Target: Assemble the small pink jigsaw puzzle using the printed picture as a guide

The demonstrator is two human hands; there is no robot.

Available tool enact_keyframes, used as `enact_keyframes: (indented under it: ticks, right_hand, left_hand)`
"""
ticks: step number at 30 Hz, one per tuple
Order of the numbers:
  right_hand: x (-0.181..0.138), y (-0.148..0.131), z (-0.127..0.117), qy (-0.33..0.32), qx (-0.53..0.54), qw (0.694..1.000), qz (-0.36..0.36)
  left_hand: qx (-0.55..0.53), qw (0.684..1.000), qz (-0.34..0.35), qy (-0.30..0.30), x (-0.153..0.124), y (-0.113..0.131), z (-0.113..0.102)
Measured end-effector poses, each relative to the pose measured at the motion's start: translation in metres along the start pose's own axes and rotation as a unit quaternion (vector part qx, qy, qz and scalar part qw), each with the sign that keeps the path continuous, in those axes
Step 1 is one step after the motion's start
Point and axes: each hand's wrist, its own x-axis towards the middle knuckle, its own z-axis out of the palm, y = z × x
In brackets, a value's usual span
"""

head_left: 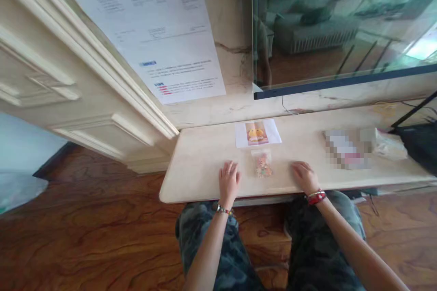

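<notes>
A small clear plastic bag (262,164) of pink, orange and greenish pieces lies on the cream tabletop (201,154) between my hands. The pieces look like jigsaw pieces. Behind the bag is a white paper sheet (275,132) with a printed picture of yellow figures, creased down the middle. My left hand (229,179) rests palm down left of the bag, its fingers stretched out and slightly apart. On the bag's other side, my right hand (305,176) lies on the table with its fingers extended. Neither hand touches the bag or holds anything.
A blurred-out item (344,149) and a whitish packet (389,144) lie to the right, near a black object (418,143). Above the table's back edge hangs a large glossy screen (334,32). A printed notice (164,32) is on the wall, beside a panelled door frame (102,68).
</notes>
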Motion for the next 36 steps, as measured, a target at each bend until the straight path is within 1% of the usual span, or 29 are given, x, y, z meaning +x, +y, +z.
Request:
enact_keyframes:
  ticks: [3,6,7,9,10,12,14,16,19,22,24,28,30,33,36]
  right_hand:
    - [0.018,-0.010,0.003,-0.063,0.047,0.997,0.012]
    - [0.042,-0.023,0.014,-0.127,0.083,0.987,0.058]
    - [0.051,-0.027,0.020,-0.147,0.090,0.982,0.079]
    - [0.069,-0.033,0.031,-0.180,0.107,0.970,0.126]
    - [0.077,-0.036,0.037,-0.186,0.108,0.967,0.139]
    - [0.091,-0.038,0.046,-0.187,0.109,0.965,0.147]
    - [0.100,-0.037,0.052,-0.187,0.113,0.965,0.143]
    - [0.102,-0.036,0.055,-0.190,0.124,0.964,0.137]
    - [0.100,-0.034,0.055,-0.192,0.150,0.961,0.130]
    - [0.095,-0.034,0.052,-0.190,0.182,0.957,0.122]
    - [0.094,-0.036,0.049,-0.188,0.225,0.949,0.118]
    - [0.093,-0.042,0.039,-0.172,0.340,0.918,0.111]
    - [0.094,-0.047,0.033,-0.161,0.366,0.910,0.109]
    - [0.094,-0.053,0.027,-0.141,0.382,0.905,0.119]
    - [0.091,-0.057,0.022,-0.134,0.394,0.900,0.131]
  left_hand:
    - [-0.024,1.000,-0.011,0.004,0.014,0.007,-0.003]
    - [-0.099,0.995,-0.013,-0.010,0.037,0.017,0.000]
    - [-0.131,0.991,-0.016,-0.019,0.047,0.021,0.003]
    - [-0.196,0.978,-0.037,-0.065,0.068,0.027,0.011]
    - [-0.206,0.974,-0.039,-0.079,0.077,0.029,0.015]
    - [-0.220,0.970,-0.038,-0.100,0.093,0.030,0.024]
    - [-0.237,0.964,-0.038,-0.117,0.102,0.030,0.032]
    - [-0.254,0.957,-0.039,-0.131,0.105,0.029,0.036]
    - [-0.280,0.948,-0.044,-0.145,0.104,0.028,0.036]
    - [-0.307,0.937,-0.046,-0.159,0.101,0.029,0.030]
    - [-0.330,0.926,-0.038,-0.179,0.100,0.029,0.023]
    - [-0.376,0.895,0.005,-0.240,0.103,0.030,0.004]
    - [-0.392,0.882,0.025,-0.260,0.105,0.031,-0.004]
    - [-0.411,0.869,0.036,-0.272,0.108,0.035,-0.011]
    - [-0.425,0.866,0.026,-0.261,0.106,0.037,-0.013]
